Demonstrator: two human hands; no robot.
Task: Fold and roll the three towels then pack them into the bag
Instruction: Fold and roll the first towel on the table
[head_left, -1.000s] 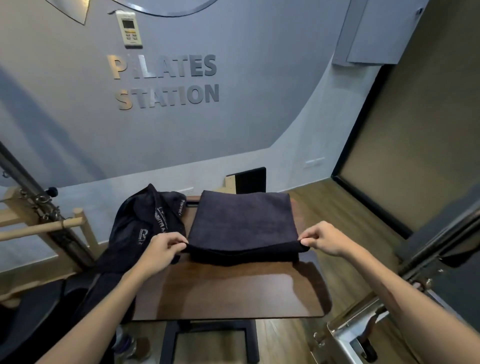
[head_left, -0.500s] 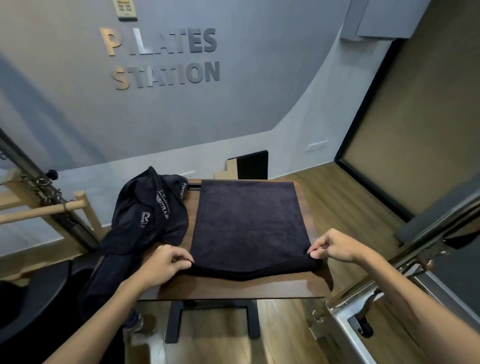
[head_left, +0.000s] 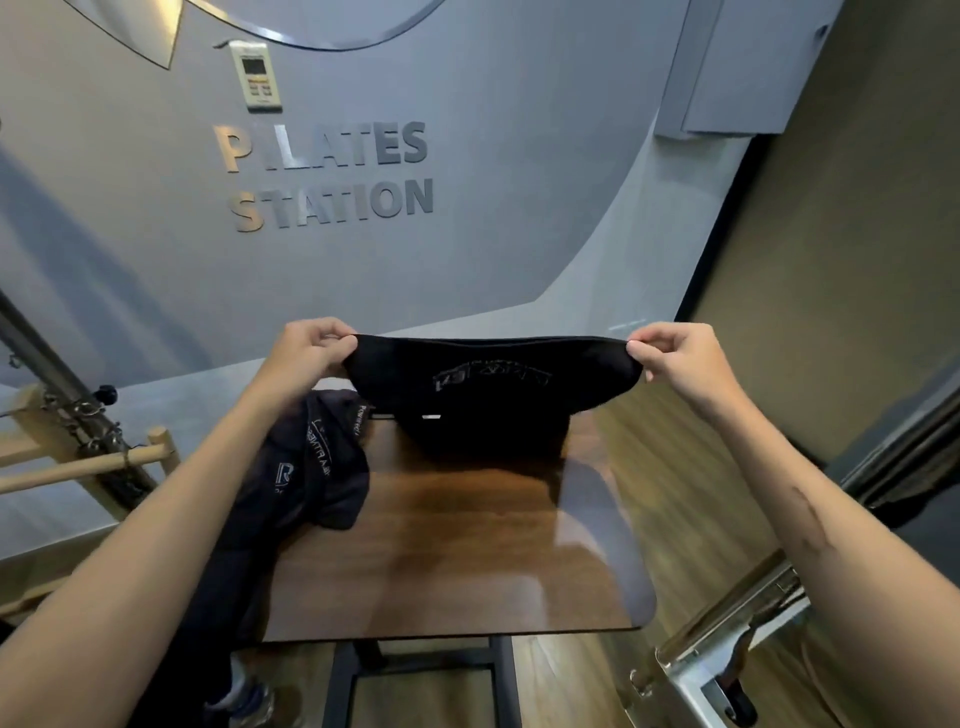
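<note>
A black towel (head_left: 493, 400) with a faint printed logo hangs in the air above the far half of the brown wooden table (head_left: 467, 561). My left hand (head_left: 306, 353) pinches its upper left corner and my right hand (head_left: 680, 358) pinches its upper right corner, so the top edge is stretched between them. The towel's lower part droops to the tabletop. A dark bag (head_left: 311, 478) with white lettering lies crumpled over the table's left edge and hangs down its side.
A wooden and metal pilates frame (head_left: 88, 447) stands at the left. A metal machine rail (head_left: 727, 649) runs along the lower right. The grey wall with lettering is close behind the table. Wooden floor shows to the right.
Both hands have lifted the towel's near edge off the table and raised it up and away, so the towel now hangs instead of lying flat.
</note>
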